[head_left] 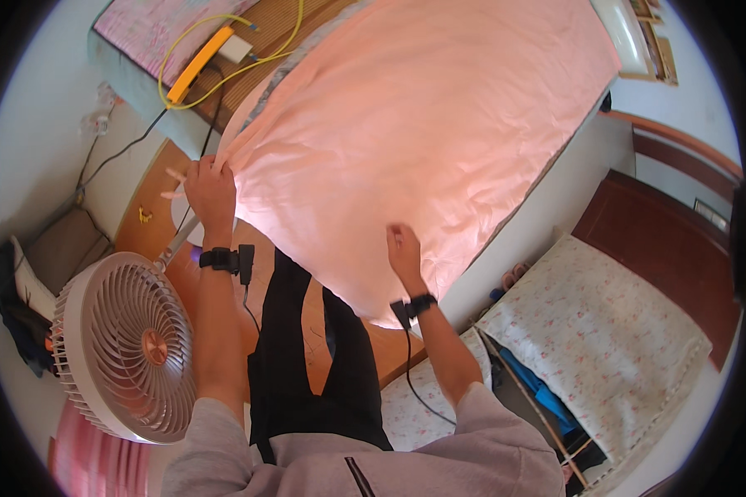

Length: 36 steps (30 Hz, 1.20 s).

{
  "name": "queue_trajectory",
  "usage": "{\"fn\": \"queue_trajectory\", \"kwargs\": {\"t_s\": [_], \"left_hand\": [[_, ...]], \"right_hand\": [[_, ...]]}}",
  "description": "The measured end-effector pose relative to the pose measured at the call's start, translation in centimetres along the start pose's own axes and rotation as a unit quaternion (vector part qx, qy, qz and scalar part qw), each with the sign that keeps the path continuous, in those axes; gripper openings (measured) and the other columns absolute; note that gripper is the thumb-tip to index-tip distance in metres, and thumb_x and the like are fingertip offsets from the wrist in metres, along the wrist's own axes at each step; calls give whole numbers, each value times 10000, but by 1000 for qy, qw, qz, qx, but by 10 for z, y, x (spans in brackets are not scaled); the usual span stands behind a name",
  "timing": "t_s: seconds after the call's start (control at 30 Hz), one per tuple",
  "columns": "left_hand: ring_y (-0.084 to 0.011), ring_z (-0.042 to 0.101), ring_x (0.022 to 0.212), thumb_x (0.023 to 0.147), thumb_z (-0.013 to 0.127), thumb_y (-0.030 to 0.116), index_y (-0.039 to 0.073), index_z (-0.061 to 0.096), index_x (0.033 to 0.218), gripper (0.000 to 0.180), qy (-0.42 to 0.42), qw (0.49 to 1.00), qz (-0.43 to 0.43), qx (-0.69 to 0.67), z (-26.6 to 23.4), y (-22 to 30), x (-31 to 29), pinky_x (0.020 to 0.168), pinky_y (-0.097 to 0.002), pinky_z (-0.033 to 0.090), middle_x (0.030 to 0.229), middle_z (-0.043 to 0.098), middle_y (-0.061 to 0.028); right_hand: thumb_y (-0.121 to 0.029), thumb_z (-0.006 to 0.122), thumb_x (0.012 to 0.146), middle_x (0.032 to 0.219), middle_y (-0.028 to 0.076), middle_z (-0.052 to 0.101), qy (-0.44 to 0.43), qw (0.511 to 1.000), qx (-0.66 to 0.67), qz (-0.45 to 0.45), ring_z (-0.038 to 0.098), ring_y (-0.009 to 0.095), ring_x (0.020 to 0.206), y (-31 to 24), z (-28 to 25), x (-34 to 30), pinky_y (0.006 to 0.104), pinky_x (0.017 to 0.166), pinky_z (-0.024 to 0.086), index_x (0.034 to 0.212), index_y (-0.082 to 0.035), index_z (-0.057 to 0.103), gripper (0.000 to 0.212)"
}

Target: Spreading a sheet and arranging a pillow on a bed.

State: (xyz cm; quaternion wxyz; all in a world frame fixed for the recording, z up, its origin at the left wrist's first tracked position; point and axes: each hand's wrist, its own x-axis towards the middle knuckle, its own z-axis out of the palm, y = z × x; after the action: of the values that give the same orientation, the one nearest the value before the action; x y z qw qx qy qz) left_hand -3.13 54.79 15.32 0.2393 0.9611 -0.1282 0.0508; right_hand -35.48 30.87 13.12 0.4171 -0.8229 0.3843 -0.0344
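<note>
A peach-pink quilt (406,124) lies spread over the bed in front of me, with its near part hanging toward my legs. Its left edge is gathered in the closed fingers of my left hand (211,195), and soft creases run from that grip across the cloth. Over the near middle of the quilt is my right hand (403,250), its fingers curled in. Whether those fingers pinch any cloth is hidden. Each wrist wears a black strap with a small device and a cable.
A standing fan (153,348) is close by my left forearm. Beyond my left hand, an orange power strip (201,65) and a yellow cable (167,62) lie on a brown mat (269,25). At right, a floral cloth (597,331) covers a piece of furniture beside a dark wooden panel (651,248).
</note>
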Motion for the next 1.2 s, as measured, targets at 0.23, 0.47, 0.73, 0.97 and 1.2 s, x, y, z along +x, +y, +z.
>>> {"fn": "queue_trajectory", "kwargs": {"t_s": [0.23,0.47,0.73,0.97,1.2], "left_hand": [[-291,557,945,814,734,117,137,731,915,103,162,985,5,67,-8,-24,13,822,-444,446,964,622,-43],[-322,517,1158,833,695,117,182,650,1234,408,83,983,-123,112,42,-49,37,997,-492,378,1204,584,-109],[-313,579,1050,873,666,140,92,689,1081,214,17,999,18,-41,92,-16,97,945,-448,429,1065,659,-96],[-264,535,990,830,684,124,92,655,1001,176,-64,997,-16,27,92,-12,108,880,-446,389,936,589,-52],[-302,567,924,864,687,141,89,651,964,119,5,998,-34,-43,89,-34,111,826,-431,419,938,626,-81]], "right_hand": [[-113,608,937,1130,176,648,-69,983,122,-115,658,315,960,-173,88,188,391,799,543,1392,-106,523,463],[-163,582,931,1049,213,588,-110,972,-108,-175,611,394,942,-188,158,292,496,842,515,1476,-188,421,569],[-134,576,904,1165,180,611,-61,884,-291,-359,627,428,934,-183,149,372,497,815,537,1200,-139,627,301],[-119,595,905,1110,139,633,-127,870,-352,-321,657,375,928,-208,136,386,483,769,551,1062,-99,671,175],[-124,653,874,976,102,667,-47,896,-220,-384,662,336,821,-233,139,397,454,719,542,906,-61,690,80]]}}
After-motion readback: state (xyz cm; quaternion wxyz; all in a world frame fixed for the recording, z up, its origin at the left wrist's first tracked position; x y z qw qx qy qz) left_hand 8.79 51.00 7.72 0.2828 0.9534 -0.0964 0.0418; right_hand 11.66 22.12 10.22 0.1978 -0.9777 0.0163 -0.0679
